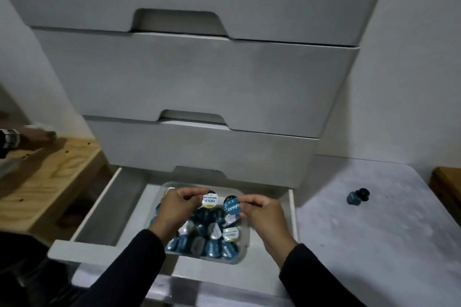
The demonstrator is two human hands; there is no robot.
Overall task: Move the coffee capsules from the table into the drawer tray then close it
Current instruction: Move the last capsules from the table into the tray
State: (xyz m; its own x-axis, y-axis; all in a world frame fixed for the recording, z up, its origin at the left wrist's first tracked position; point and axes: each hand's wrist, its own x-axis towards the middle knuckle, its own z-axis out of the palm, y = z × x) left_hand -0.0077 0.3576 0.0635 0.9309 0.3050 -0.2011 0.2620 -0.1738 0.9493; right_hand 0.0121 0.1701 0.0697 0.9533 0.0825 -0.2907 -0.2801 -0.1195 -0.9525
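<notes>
The bottom drawer (99,209) stands pulled out, and a clear tray (245,237) inside it holds several blue and white coffee capsules (212,234). My left hand (177,204) pinches a white-lidded capsule (209,200) above the tray's far side. Beside it my right hand (264,209) pinches a blue-lidded capsule (232,207). Two dark blue capsules (357,196) lie together on the grey table (369,244) to the right of the drawer.
Three shut grey drawers (199,77) rise above the open one. A wooden bench (50,177) stands at the left, with another person's hand and banded wrist (25,137) over it. A wooden edge (446,187) shows at the far right.
</notes>
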